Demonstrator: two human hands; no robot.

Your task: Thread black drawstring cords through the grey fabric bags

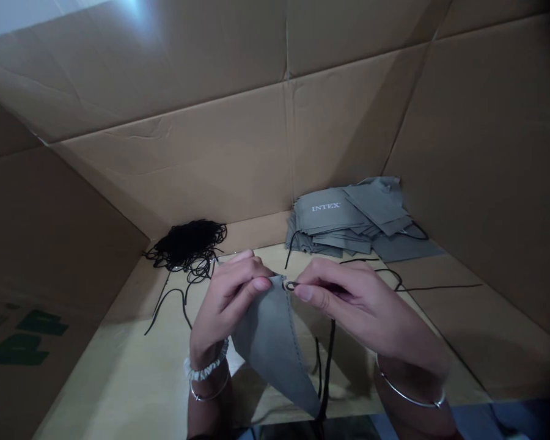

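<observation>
You are working in dim, warm light — glare sits high on the cardboard wall point(137, 18), the frame corners darken, and your right wrist point(412, 373) shows slight motion blur.

Both hands are raised at the middle of the view, just apart: the left hand point(227, 296) on the left, the right hand point(355, 302) on the right. Each is pinched — thumb against fingers. The left forearm point(208, 412) rises from the near edge; the right forearm point(415, 400) slants in from near right.
</observation>
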